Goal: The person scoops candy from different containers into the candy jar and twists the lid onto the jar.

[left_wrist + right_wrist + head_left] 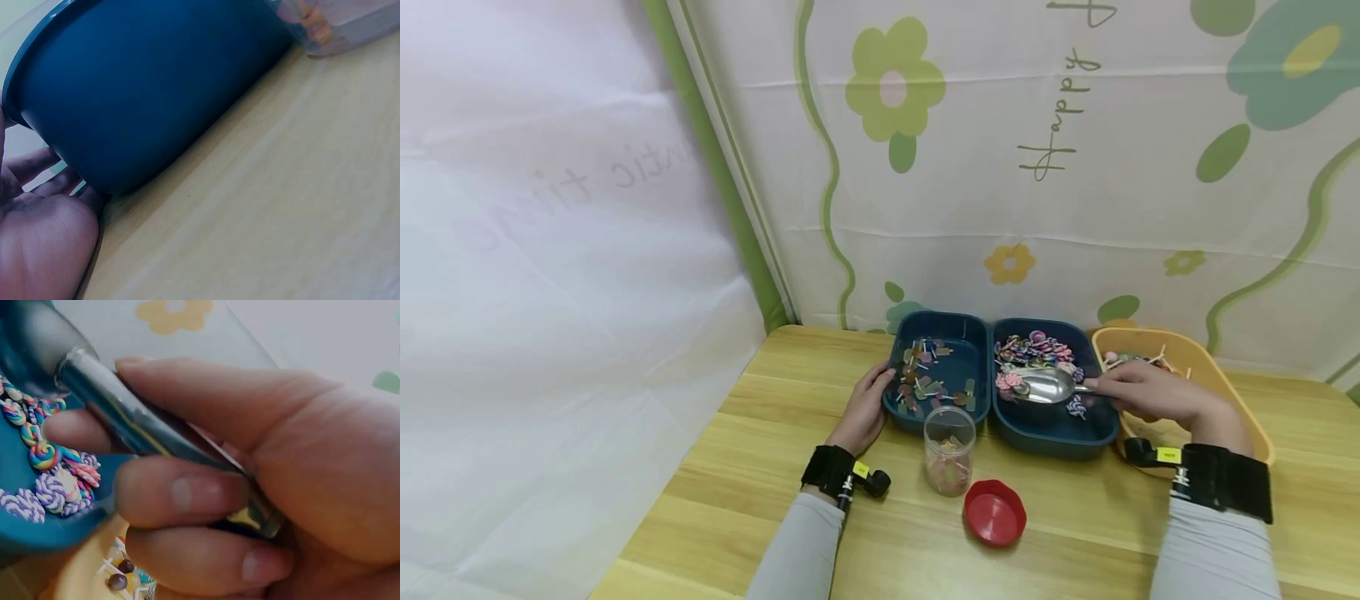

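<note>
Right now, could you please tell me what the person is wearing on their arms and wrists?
Both arms wear light grey long sleeves. The left wrist carries a wide black strap with a small black camera and a yellow tag. The right wrist carries a matching black strap, camera and yellow tag. Both hands are bare.

Scoop [1047, 384]: polished, glossy metal. Blue trays [958, 367]: smooth matt plastic. Jar [949, 451]: clear plastic. Lid [995, 512]: glossy red plastic. Desk [760, 467]: pale wood-grain, smooth.

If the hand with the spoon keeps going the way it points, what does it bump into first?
Probably the candy heaped in the right blue tray. The right hand points its scoop left over that tray, so the sweets come first, though its height above them is hard to judge.
</note>
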The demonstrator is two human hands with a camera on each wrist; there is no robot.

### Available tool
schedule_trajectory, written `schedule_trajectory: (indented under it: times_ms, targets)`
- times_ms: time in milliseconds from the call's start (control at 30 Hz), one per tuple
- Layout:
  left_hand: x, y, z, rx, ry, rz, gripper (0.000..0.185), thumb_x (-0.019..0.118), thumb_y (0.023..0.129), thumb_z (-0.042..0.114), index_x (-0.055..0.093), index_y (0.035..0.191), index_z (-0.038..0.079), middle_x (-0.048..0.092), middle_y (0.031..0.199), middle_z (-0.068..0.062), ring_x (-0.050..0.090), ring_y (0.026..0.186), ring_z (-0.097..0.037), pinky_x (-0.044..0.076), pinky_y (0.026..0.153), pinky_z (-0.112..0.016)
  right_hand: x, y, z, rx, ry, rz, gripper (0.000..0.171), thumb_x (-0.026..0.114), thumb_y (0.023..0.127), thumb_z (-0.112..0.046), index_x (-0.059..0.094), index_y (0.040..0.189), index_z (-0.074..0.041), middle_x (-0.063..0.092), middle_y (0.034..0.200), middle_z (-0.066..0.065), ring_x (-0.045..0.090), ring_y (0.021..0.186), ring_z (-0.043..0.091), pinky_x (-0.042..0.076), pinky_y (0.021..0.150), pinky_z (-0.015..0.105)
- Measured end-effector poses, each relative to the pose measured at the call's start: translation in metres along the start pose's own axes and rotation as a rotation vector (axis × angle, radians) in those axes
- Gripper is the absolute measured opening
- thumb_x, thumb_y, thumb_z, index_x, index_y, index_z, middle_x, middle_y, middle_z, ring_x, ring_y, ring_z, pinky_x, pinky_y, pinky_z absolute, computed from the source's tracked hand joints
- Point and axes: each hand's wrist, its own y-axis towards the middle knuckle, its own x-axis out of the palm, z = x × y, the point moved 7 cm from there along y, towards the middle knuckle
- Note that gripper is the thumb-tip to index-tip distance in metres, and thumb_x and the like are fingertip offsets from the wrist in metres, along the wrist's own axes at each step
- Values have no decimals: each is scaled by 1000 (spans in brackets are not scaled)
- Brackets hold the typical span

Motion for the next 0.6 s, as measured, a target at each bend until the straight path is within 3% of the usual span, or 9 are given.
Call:
schedule_trajectory:
  times_ms: [233, 467, 600]
  targets:
    - [0, -1, 0, 4, -4, -9, 51, 42, 113, 22, 31, 158, 1, 31, 162, -19, 31, 150, -30, 28, 122, -46, -7, -12, 3, -43, 136, -5, 44, 42, 112, -21, 69, 109, 14, 30, 61, -3, 19, 47, 17, 22, 40, 36]
    - [-2, 0, -1, 1, -4, -9, 51, 42, 113, 23, 32, 158, 1, 32, 161, -19, 33, 148, -30, 31, 120, -44, -12, -17, -22, -245, 181, 15, 39, 36, 112, -8, 68, 104, 13, 29, 63, 11, 19, 48, 27, 24, 42, 38]
    - [0, 0, -1, -3, -9, -17, 52, 42, 113, 23, 31, 159, 2, 33, 160, -20, 35, 147, -32, 33, 119, -45, -16, -23, -42, -361, 187, 52, 38, 34, 111, -1, 71, 105, 7, 32, 63, 11, 21, 49, 27, 25, 43, 38]
